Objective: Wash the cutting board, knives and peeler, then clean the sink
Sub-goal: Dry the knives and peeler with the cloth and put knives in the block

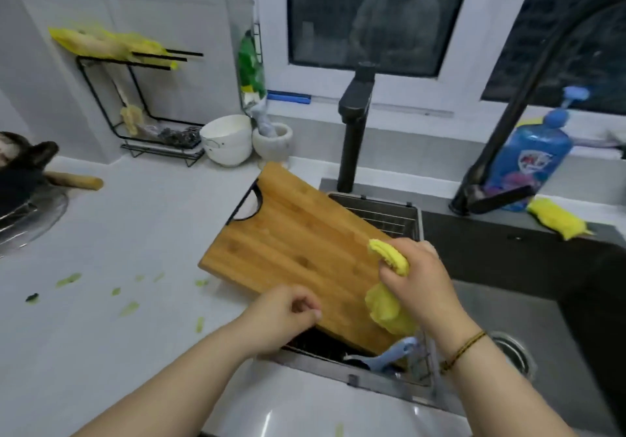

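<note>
Wooden board (298, 253): lies slanted over the counter edge and the basket, its right side under the grip; a black-rimmed handle hole sits at its far left end.
Right hand (420, 280): fingers curled round a cloth, holding it against the board's right edge.
Cloth (389, 311): yellow and bunched; one fold pokes out above the fingers, and the bulk hangs below the palm.
Left hand (284, 318): left of the grip at the board's near edge, fingers curled; I cannot tell whether it pinches the edge or holds nothing.
Peeler (393, 355): pale blue, just below the grip, in the basket under the board's near corner.
Basket (389, 213): wire, set in the sink's left part, mostly covered by the board.
Sink (508, 301): dark grey, right of the grip; its drain (511, 348) is partly hidden by the right forearm.
Taps: a straight black one (355, 125) beyond the grip and a curved one (528, 97) to its right.
Bottle (528, 162): blue, behind the curved tap, which crosses in front of it.
Second cloth (555, 219): yellow, on the sink's far rim.
Counter (135, 233): white, left of the grip, strewn with green scraps (67, 280).
Far left: bowls (227, 141), mortar (272, 141), black rack (142, 104).
Unclear: a dark shape beside the peeler is too shadowed to name; a dark pot (20, 165) is cut off at the left edge.
</note>
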`<action>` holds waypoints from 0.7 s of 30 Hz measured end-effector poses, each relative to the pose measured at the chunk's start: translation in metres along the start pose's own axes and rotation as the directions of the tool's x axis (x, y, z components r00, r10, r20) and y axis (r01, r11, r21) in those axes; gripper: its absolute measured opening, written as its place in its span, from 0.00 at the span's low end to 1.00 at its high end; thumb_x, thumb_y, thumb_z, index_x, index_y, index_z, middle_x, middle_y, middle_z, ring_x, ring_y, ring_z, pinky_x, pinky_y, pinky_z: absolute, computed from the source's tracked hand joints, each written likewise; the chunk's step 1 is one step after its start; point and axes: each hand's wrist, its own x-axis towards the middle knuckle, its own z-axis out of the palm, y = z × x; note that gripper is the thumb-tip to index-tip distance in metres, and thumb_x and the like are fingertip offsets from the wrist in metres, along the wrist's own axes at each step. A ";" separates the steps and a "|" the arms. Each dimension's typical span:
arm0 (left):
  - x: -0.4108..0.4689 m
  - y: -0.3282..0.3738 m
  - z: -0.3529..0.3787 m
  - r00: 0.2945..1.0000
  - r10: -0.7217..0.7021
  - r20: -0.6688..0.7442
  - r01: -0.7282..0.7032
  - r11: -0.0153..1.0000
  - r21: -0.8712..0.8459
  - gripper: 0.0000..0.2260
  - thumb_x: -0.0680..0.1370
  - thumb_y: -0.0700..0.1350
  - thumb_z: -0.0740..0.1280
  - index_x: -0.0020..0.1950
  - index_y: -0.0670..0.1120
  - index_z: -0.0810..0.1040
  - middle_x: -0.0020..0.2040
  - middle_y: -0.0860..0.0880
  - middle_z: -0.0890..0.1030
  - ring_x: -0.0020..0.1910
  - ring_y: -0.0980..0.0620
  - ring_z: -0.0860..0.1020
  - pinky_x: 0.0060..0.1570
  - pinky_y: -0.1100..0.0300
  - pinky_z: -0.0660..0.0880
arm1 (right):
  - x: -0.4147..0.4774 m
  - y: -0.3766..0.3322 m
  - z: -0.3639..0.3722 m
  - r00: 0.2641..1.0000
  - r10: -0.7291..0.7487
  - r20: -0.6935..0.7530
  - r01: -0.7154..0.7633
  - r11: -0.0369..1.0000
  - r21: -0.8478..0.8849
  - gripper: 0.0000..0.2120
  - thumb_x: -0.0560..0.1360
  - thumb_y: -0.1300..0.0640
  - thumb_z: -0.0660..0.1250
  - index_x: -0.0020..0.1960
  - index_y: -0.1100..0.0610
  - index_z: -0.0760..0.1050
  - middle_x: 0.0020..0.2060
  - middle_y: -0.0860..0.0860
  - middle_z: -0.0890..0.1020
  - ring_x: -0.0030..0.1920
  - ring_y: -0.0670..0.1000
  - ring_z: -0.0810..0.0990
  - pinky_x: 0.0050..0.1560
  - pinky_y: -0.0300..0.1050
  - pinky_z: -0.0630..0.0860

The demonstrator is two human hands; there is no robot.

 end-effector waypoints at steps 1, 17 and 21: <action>0.010 0.005 0.014 0.999 0.009 0.036 -0.010 0.999 0.035 0.06 0.76 0.44 0.65 0.40 0.54 0.75 0.37 0.59 0.74 0.39 0.61 0.73 0.38 0.75 0.66 | -0.003 0.014 -0.005 0.999 0.031 0.010 -0.031 0.999 -0.009 0.12 0.73 0.63 0.64 0.55 0.56 0.76 0.46 0.46 0.75 0.48 0.46 0.64 0.42 0.36 0.58; 0.095 0.033 0.150 0.915 -0.159 0.370 -0.016 0.904 0.427 0.18 0.76 0.45 0.65 0.65 0.44 0.70 0.59 0.41 0.77 0.57 0.42 0.75 0.57 0.51 0.73 | -0.031 0.109 -0.034 0.964 0.260 0.052 -0.264 0.957 0.122 0.08 0.73 0.65 0.64 0.49 0.57 0.78 0.38 0.47 0.75 0.46 0.51 0.68 0.44 0.40 0.62; 0.098 0.033 0.147 0.930 -0.154 0.335 -0.008 0.901 0.435 0.14 0.77 0.48 0.64 0.60 0.45 0.76 0.57 0.44 0.79 0.55 0.45 0.76 0.53 0.56 0.73 | -0.034 0.111 -0.037 0.959 0.276 0.058 -0.282 0.949 0.141 0.08 0.72 0.65 0.65 0.49 0.58 0.78 0.39 0.48 0.75 0.47 0.52 0.69 0.44 0.40 0.63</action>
